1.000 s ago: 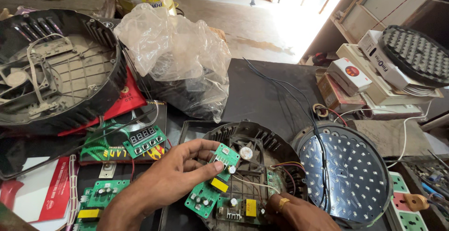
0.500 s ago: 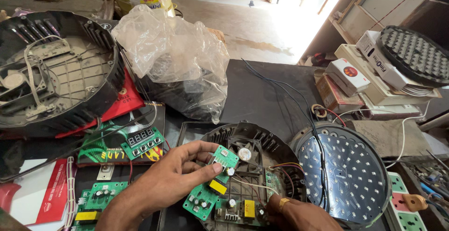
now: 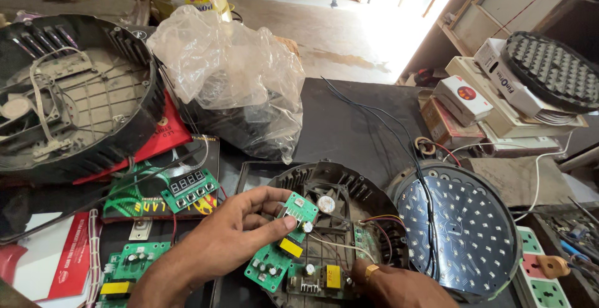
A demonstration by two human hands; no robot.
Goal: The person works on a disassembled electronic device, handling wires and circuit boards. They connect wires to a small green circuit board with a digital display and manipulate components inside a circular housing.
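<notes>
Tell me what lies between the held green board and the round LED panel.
In the head view, between the green board and LED panel sits the black housing with its fan and red and white wires.

Both hands [image 3: 234,236] bare – no sleeves, no gloves – gold ring [image 3: 371,271] on right finger.

A green circuit board [image 3: 282,242] with yellow block; blue dotted round panel [image 3: 463,233].
</notes>
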